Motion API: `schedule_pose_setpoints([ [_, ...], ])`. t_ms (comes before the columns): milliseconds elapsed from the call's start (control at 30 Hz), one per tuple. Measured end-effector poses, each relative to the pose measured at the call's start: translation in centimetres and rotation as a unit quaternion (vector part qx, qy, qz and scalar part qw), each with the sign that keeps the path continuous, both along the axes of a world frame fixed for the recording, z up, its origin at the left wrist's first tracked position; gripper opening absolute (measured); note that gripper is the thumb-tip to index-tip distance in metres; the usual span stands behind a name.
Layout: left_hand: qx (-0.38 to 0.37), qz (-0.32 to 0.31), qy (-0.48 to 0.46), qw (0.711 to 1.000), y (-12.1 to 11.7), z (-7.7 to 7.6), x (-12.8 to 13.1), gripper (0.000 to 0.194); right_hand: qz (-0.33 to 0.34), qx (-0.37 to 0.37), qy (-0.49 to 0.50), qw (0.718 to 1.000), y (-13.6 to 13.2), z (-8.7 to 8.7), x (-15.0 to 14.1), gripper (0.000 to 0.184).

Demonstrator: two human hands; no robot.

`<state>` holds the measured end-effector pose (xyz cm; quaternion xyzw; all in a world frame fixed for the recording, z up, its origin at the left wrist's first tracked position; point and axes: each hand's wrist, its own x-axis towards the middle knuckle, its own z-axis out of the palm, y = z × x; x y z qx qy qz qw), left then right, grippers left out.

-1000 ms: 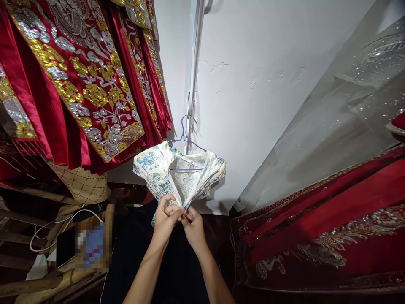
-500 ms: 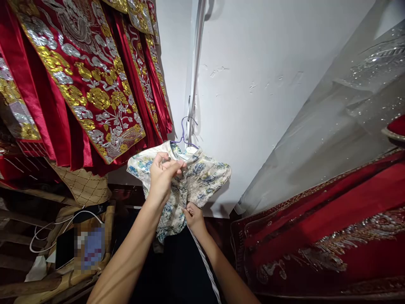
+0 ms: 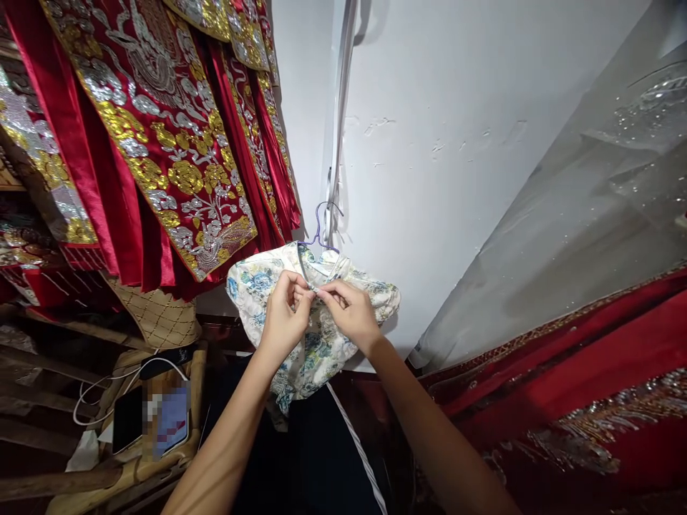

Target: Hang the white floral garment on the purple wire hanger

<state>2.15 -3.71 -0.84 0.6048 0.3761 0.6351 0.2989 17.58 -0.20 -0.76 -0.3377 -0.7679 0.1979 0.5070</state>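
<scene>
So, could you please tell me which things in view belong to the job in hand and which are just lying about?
In use: floral blouse, purple wire hanger; left hand and right hand pinch the blouse's front.
Lying about: white cable, dark-screened device; hanging nearby, sequined red garment.

Before us hung a shirt [image 3: 316, 350], its shoulders on a hanger [image 3: 318, 236] whose hook stood in front of a strip [image 3: 343, 79] running up the wall [image 3: 440, 93]. Our left hand [image 3: 288, 307] and right hand [image 3: 348, 311] met side by side, high on the shirt's front. To our left a costume [image 3: 187, 143] hung beside the wall; below it and nearer us stood a chair [image 3: 118, 476]. On that chair we had a black-screened device [image 3: 129, 422] just left of a phone [image 3: 174, 425], with a cable [image 3: 80, 400] behind them. On our right a drape [image 3: 537, 214] sloped across the wall, above a gown [image 3: 601, 336].
</scene>
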Motion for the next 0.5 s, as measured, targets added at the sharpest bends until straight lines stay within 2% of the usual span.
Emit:
schedule_pose_setpoints([
  [100, -0.023, -0.005, 0.002, 1.0, 0.6, -1.6, -0.6, 0.02, -0.002, 0.003, 0.025, 1.0, -0.1, -0.8, -1.0, 0.018],
  [200, -0.04, -0.005, 0.006, 0.999, 1.3, -2.7, -0.9, 0.025, 0.033, -0.058, 0.055, 0.996, 0.0, -0.7, -1.4, 0.015],
  [367, -0.02, -0.048, -0.058, 0.997, 1.3, -2.4, -1.3, 0.031, 0.07, -0.1, 0.005, 0.993, 0.8, 0.8, -1.0, 0.018],
  [500, -0.008, -0.06, -0.064, 0.996, 0.6, -2.3, -1.1, 0.028, 0.071, -0.115, -0.052, 0.989, 0.7, 0.3, -0.2, 0.019],
])
